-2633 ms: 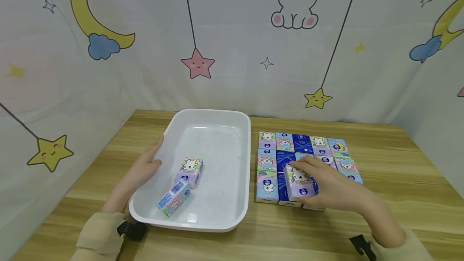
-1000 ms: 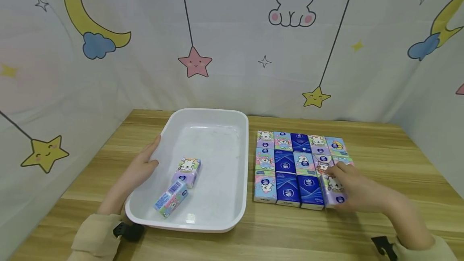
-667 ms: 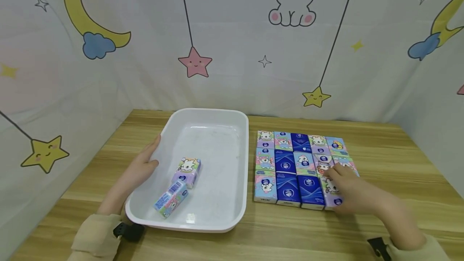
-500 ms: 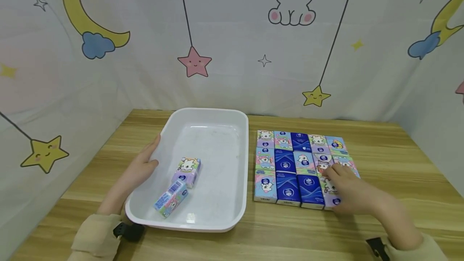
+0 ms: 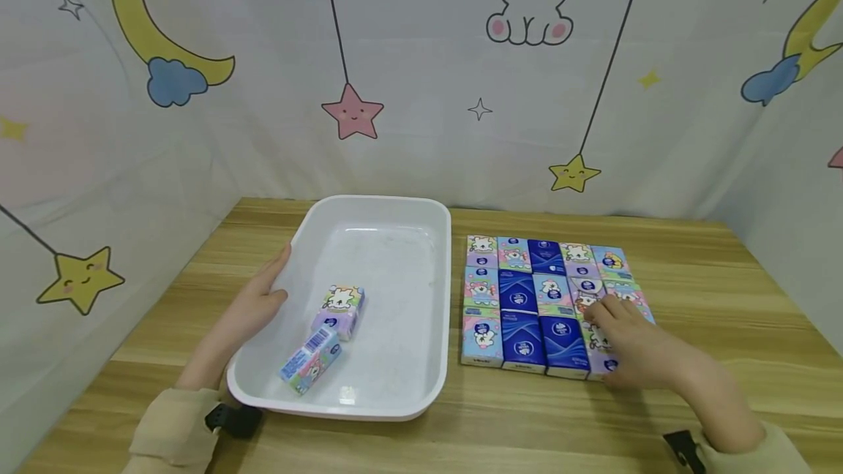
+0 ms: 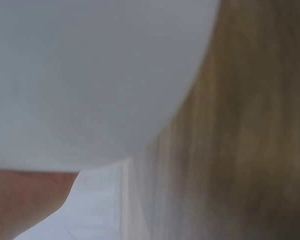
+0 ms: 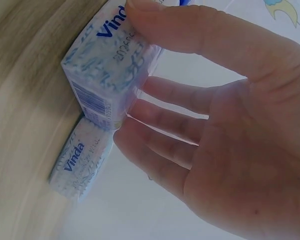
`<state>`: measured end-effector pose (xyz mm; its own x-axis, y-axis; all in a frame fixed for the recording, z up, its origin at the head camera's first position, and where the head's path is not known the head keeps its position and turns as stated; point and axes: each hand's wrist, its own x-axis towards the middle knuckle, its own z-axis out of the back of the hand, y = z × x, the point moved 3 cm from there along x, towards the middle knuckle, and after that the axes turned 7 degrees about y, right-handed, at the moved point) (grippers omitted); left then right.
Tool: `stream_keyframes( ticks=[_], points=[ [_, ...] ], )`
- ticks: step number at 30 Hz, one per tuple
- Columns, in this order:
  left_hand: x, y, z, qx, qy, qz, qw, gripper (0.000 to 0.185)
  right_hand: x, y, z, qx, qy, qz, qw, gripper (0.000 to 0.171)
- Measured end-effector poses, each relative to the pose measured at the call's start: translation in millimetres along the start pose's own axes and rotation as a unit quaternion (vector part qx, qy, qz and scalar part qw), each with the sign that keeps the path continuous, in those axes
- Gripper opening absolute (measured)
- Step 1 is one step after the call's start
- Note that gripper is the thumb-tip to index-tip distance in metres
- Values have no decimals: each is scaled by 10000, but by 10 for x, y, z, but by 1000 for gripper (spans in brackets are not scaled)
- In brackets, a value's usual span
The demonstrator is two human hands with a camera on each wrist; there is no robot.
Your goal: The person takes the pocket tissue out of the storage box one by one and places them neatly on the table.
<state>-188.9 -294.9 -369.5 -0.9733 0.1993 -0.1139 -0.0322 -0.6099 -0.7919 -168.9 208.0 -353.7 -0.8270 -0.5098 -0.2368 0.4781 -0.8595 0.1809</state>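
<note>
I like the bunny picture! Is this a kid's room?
Maybe a play corner: cartoon rabbit, moon and star drawings on the white fabric backdrop, a wooden table, and small colourful tissue packs laid in rows.

We see a lilac cartoon-print tissue pack (image 5: 602, 348) flat on the table, front row of the grid, just right of the blue pack (image 5: 563, 346), touching it.

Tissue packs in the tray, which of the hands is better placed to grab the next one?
Probably left: the left hand rests on the tray rim beside both tissue packs; the right hand is over the grid.
</note>
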Motion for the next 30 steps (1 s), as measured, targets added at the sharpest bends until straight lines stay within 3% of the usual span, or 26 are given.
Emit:
stream_keyframes(
  ticks=[18, 30],
  points=[
    [-3, -7, 0, 12, -24, -20, 10000, 72, -6, 23, 86, 169, 66, -94, 9998, 81],
    [9, -3, -4, -27, -57, -174, 9998, 74, -24, 228, 211, 156, -150, 68, 9997, 48]
  ],
)
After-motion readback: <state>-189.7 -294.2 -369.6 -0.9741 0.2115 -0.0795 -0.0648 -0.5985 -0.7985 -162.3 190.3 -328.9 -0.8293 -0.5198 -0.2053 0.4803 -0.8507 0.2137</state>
